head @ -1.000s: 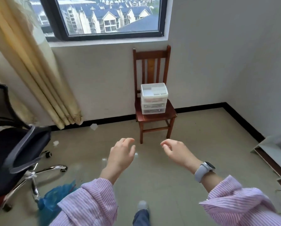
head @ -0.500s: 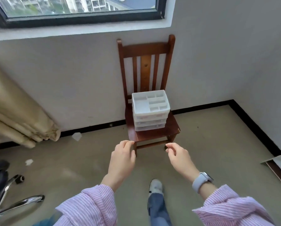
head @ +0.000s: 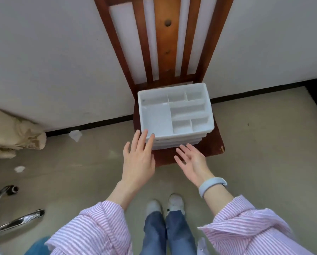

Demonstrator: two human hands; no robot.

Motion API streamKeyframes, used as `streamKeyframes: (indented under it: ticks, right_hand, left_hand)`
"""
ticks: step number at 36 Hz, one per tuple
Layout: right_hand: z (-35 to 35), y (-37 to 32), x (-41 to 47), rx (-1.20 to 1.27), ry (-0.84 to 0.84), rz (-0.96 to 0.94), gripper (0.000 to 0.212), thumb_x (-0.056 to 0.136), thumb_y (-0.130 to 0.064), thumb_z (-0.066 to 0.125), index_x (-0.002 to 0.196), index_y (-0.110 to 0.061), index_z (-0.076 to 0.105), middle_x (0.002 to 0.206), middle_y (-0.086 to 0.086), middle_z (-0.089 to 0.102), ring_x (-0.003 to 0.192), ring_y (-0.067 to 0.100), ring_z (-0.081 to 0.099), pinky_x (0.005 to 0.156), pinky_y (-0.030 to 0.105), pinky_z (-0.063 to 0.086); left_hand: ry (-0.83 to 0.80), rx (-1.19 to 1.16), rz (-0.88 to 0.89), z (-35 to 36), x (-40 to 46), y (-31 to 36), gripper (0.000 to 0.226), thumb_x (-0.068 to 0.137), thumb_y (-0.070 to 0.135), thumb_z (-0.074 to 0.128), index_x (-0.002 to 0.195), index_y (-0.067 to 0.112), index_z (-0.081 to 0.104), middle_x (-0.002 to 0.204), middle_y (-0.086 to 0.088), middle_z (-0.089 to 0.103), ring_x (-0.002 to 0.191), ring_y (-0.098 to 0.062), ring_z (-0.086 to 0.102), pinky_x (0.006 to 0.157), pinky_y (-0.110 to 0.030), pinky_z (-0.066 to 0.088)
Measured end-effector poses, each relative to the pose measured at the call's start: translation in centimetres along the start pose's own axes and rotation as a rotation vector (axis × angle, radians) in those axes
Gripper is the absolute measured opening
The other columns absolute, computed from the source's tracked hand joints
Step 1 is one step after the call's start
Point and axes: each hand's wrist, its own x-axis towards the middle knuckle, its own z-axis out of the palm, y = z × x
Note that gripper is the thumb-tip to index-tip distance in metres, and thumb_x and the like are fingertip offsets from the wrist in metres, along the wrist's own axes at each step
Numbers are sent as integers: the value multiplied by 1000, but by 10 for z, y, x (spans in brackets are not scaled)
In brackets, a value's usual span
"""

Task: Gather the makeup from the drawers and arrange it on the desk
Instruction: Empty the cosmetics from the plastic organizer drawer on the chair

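Floor (head: 255,162) of pale beige runs up to a white wall (head: 52,61) edged with a dark skirting strip. Against that wall stands a wooden chair (head: 162,43) with a slatted back, its reddish seat showing at the front right corner. On the seat sits a white plastic drawer unit (head: 174,115), a low stack of drawers topped by an open tray split into several compartments; whether any makeup lies in them cannot be told. A bunched cream curtain (head: 12,137) rests on the floor at the left, and the chrome legs of an office chair (head: 10,223) show at the lower left. Two pink-striped sleeves reach forward. The left hand (head: 138,159) is spread flat, palm down, fingertips at the front left corner of the drawer unit, holding nothing. The right hand (head: 192,162) is spread with the palm turned inward, just in front of the drawers, holding nothing; a pale blue wristband (head: 212,184) circles its wrist. A scrap of white paper (head: 75,135) lies by the skirting
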Motion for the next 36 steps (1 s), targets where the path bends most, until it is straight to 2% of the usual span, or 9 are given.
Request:
streamKeyframes:
  ticks: [3, 8, 16, 22, 26, 29, 32, 34, 36]
  right_hand:
    - [11, 8, 27, 61, 5, 28, 55, 90, 13, 22, 139, -8, 35, 126, 12, 52, 126, 27, 45, 100, 43, 37]
    - [26, 12, 42, 254, 25, 54, 54, 81, 16, 18, 115, -12, 48, 99, 9, 56, 109, 26, 52, 102, 48, 36]
    - [18, 21, 42, 292, 17, 76, 52, 78, 16, 16, 101, -14, 53, 104, 7, 57, 113, 26, 51, 106, 49, 32]
    - [-12, 46, 23, 184, 92, 89, 42, 84, 13, 24, 110, -10, 48, 105, 7, 57, 103, 23, 55, 94, 41, 39]
    - [-27, 52, 11, 128, 116, 105, 34, 91, 7, 29, 115, -8, 47, 108, 8, 58, 101, 23, 56, 94, 40, 41]
    - [-29, 46, 2, -117, 132, 99, 27, 96, 1, 33, 116, -9, 49, 103, 8, 62, 103, 25, 57, 92, 38, 45]
    - [-33, 40, -9, -505, 204, -22, 28, 94, 0, 33, 109, -7, 56, 97, 10, 64, 89, 21, 60, 81, 31, 50]
    - [-38, 40, -15, -803, 272, -268, 24, 90, 1, 38, 97, -11, 58, 94, 9, 65, 82, 20, 58, 77, 33, 49]
    - [-43, 38, -16, -1171, 296, -611, 24, 86, 1, 43, 98, -13, 59, 96, 4, 62, 92, 21, 54, 82, 38, 47]
  left_hand:
    - [-41, 92, 54, 19, 15, -9, 64, 74, 8, 66, 134, 7, 45, 143, -15, 42, 134, -34, 35, 97, -60, 35]
    - [-77, 135, 71, 37, 18, -17, 68, 77, 10, 64, 139, 8, 38, 146, -11, 39, 138, -30, 28, 101, -59, 31]
    - [-108, 112, 72, 34, 19, -25, 58, 85, 20, 29, 141, 12, 34, 148, -7, 36, 141, -25, 21, 103, -59, 27]
    - [-116, 50, 38, 34, 19, -21, 57, 91, 35, 26, 142, 12, 34, 151, -6, 31, 142, -19, 10, 107, -57, 20]
    - [-21, -40, 52, 35, 9, -19, 51, 88, 32, 34, 133, 10, 46, 146, -12, 38, 141, -26, 21, 108, -53, 21]
    - [73, -67, 148, 40, -7, -18, 38, 85, 26, 45, 118, 10, 56, 129, -12, 52, 128, -26, 38, 102, -46, 29]
    - [65, -36, 202, 49, -19, -18, 34, 82, 24, 52, 114, 12, 58, 117, -8, 58, 112, -23, 46, 92, -41, 31]
    - [43, 6, 209, 58, -22, -19, 38, 76, 20, 66, 113, 13, 60, 111, -6, 61, 104, -23, 52, 86, -40, 31]
    - [39, 44, 210, 65, -21, -18, 41, 67, 12, 75, 107, 13, 64, 101, -3, 64, 95, -24, 56, 81, -39, 29]
